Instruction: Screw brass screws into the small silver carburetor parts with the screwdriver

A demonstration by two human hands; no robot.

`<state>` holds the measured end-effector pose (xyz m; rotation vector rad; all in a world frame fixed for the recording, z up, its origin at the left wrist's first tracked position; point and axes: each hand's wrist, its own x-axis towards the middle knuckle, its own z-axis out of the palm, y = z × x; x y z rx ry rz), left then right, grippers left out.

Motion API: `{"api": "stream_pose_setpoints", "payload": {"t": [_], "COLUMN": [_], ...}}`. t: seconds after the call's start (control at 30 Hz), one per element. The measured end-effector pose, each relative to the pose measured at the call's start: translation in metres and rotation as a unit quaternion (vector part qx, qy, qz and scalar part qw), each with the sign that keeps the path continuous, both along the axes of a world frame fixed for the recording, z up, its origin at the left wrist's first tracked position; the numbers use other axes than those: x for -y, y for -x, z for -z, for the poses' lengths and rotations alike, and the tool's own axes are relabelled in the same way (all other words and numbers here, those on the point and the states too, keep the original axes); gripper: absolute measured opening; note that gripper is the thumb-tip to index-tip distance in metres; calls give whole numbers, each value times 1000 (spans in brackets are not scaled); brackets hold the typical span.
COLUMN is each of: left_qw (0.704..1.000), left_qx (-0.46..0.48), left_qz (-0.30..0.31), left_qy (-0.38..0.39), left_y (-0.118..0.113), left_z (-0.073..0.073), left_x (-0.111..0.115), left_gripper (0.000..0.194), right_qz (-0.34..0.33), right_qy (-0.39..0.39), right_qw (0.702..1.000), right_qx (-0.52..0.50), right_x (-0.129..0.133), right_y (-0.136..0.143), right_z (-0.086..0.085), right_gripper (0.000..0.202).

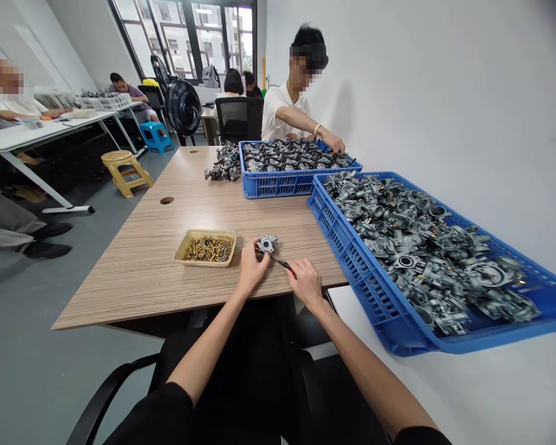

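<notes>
Broadly, the wooden table (139,266) takes up the middle, its top bare between the things on it. Along its right side runs the near crate (384,309), blue and heaped with loose grey metal castings (398,241); it stands close on the right, beyond the right hand, with a white surface (500,383) under its near end. A co-worker (280,114) in a white top sits across the table, one hand reaching over the far crate (278,185), also blue and packed with castings that have black parts on them. The near crate's far corner covers a bit of the far crate's side. Back on the left stand a black fan (183,108), a yellow stool (120,162) and a blue stool (155,137), all off the table. A pile of parts (225,162) lies just left of the far crate.

Nearer, a shallow cream tray (204,263) of small brass-coloured pieces (208,249) sits just left of the left hand (251,266). That hand is narrowed around the metal part (267,243), which is at the table's near side, right of the tray; the fingers hide some of its left side. The right hand (306,283) is closed around the red and black handle of a screwdriver (285,266), its shaft pointing at the metal part; whether the tip touches is too small to tell
</notes>
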<state>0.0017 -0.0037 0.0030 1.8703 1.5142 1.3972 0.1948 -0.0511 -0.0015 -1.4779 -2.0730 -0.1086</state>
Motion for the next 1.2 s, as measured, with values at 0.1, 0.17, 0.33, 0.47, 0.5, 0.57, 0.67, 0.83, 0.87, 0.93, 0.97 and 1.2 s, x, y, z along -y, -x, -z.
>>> {"api": "stream_pose_setpoints", "payload": {"t": [0.1, 0.17, 0.33, 0.47, 0.5, 0.57, 0.67, 0.83, 0.87, 0.93, 0.97, 1.2], "left_qw": [1000, 1000, 1000, 1000, 1000, 1000, 1000, 1000, 1000, 1000, 1000, 1000], "left_qx": [-7, -10, -9, -8, -8, -9, -8, -9, -10, -10, -9, 0], "left_qz": [-3, -5, -5, -3, -3, -4, -5, -6, -6, -4, -3, 1], "left_qy": [5, 8, 6, 5, 6, 9, 9, 4, 3, 1, 0, 2], "left_y": [0, 0, 0, 0, 0, 0, 0, 0, 0, 0, 0, 0], "left_z": [0, 0, 1, 1, 1, 1, 0, 1, 1, 2, 2, 4], "left_x": [0, 1, 0, 0, 0, 0, 0, 0, 0, 0, -1, -2], "left_gripper": [41, 41, 41, 41, 41, 41, 41, 41, 41, 41, 41, 41], "right_qz": [-1, -3, -7, -9, -9, -10, -9, -6, -6, -6, -6, -6], "right_qy": [-5, -10, -12, -10, -9, -8, -8, -6, -6, -6, -6, -7], "right_qw": [1000, 1000, 1000, 1000, 1000, 1000, 1000, 1000, 1000, 1000, 1000, 1000], "right_qx": [1, 1, -5, -8, -9, -9, -7, -2, -1, 0, 1, 3], "right_x": [0, 0, 0, 0, 0, 0, 0, 0, 0, 0, 0, -1], "right_y": [0, 0, 0, 0, 0, 0, 0, 0, 0, 0, 0, -1], "right_z": [-1, -1, 0, 0, -1, -1, -2, -1, -1, -1, -1, 2], "right_gripper": [22, 22, 21, 21, 21, 21, 20, 20, 20, 20, 20, 21]}}
